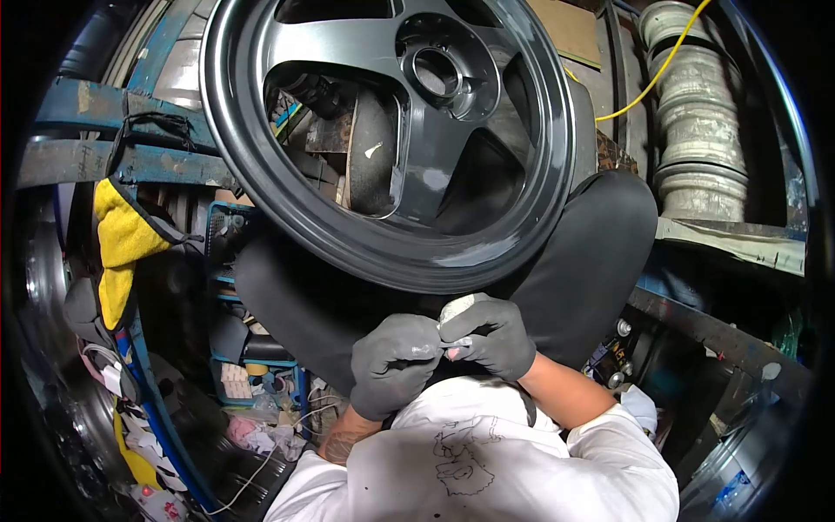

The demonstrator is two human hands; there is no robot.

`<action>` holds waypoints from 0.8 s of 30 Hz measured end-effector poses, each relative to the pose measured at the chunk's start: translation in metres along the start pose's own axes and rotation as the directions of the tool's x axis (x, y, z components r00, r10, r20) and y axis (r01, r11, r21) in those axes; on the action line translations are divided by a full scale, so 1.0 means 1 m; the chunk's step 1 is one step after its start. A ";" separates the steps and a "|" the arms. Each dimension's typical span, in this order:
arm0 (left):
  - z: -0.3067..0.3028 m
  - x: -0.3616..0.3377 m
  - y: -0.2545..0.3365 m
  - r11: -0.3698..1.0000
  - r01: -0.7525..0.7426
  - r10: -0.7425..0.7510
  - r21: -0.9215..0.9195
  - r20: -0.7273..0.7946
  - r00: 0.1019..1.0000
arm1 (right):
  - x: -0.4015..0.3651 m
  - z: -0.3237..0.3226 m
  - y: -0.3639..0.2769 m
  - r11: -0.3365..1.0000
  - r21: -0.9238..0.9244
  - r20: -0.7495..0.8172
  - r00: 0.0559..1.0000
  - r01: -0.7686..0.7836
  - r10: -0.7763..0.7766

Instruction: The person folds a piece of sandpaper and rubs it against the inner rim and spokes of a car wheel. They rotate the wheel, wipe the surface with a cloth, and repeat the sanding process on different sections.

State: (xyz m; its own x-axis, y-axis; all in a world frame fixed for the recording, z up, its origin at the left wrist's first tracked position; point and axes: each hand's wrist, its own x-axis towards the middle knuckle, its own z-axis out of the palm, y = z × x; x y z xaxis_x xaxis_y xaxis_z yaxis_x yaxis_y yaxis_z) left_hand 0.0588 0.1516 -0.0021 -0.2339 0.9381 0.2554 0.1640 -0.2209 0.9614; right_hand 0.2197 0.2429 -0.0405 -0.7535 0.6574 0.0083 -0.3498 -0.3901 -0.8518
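Note:
A dark grey alloy wheel rim (pixel 391 130) rests tilted on my knees, its spoked face toward me. Both my hands wear dark gloves and meet just below the rim's lower edge, in front of my chest. My left hand (pixel 393 364) is curled into a fist, its fingertips touching a small whitish piece (pixel 456 306). My right hand (pixel 491 337) pinches that same whitish piece from the other side. What the piece is cannot be told; most of it is hidden by my fingers.
A yellow cloth (pixel 122 244) hangs on a blue metal frame at the left. Pale worn rims (pixel 700 130) are stacked at the back right, with a yellow cable (pixel 648 83) across them. Clutter of small parts and rags (pixel 261 409) fills the floor at lower left.

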 end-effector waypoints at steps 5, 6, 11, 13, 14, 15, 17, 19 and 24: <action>0.012 -0.005 0.001 0.935 0.218 -0.263 -0.280 -0.136 0.955 | 0.001 0.015 -0.012 0.943 -0.328 -0.215 0.969 0.046 -0.122; 0.018 -0.010 -0.001 0.872 0.275 -0.372 -0.405 -0.183 0.910 | 0.000 0.016 -0.010 0.940 -0.338 -0.219 0.967 0.049 -0.129; 0.020 -0.018 0.000 0.298 0.363 -0.617 -0.883 0.112 0.779 | 0.003 0.018 -0.021 0.889 -0.458 -0.161 0.981 0.020 -0.105; 0.018 -0.023 -0.006 0.418 0.470 -0.616 -0.777 0.137 0.776 | 0.004 0.020 -0.027 0.854 -0.520 -0.128 0.987 0.016 -0.096; 0.018 -0.026 -0.006 0.423 0.479 -0.617 -0.769 0.143 0.774 | 0.003 0.022 -0.030 0.839 -0.544 -0.124 0.988 0.012 -0.095; 0.019 -0.026 -0.004 0.428 0.489 -0.618 -0.760 0.148 0.772 | 0.002 0.024 -0.032 0.824 -0.567 -0.117 0.989 0.011 -0.094; 0.027 -0.024 0.002 0.338 0.420 -0.616 -0.842 0.139 0.776 | 0.002 0.027 -0.039 0.803 -0.589 -0.093 0.979 0.092 -0.180; 0.027 -0.028 0.000 0.466 0.468 -0.609 -0.751 0.112 0.786 | 0.001 0.029 -0.046 0.783 -0.601 -0.074 0.964 0.161 -0.255; 0.005 0.023 0.025 0.982 -0.052 0.026 -0.180 -0.143 0.989 | 0.018 0.025 -0.084 0.843 -0.454 -0.094 0.925 0.289 -0.368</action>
State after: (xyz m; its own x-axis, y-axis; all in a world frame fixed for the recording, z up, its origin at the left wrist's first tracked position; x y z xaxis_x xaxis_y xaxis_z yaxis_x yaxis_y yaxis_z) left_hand 0.0627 0.1695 0.0277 -0.3639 0.8844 0.2922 0.0008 -0.3134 0.9496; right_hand 0.2219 0.2716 0.0445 -0.5158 0.8125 0.2715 -0.2601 0.1534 -0.9533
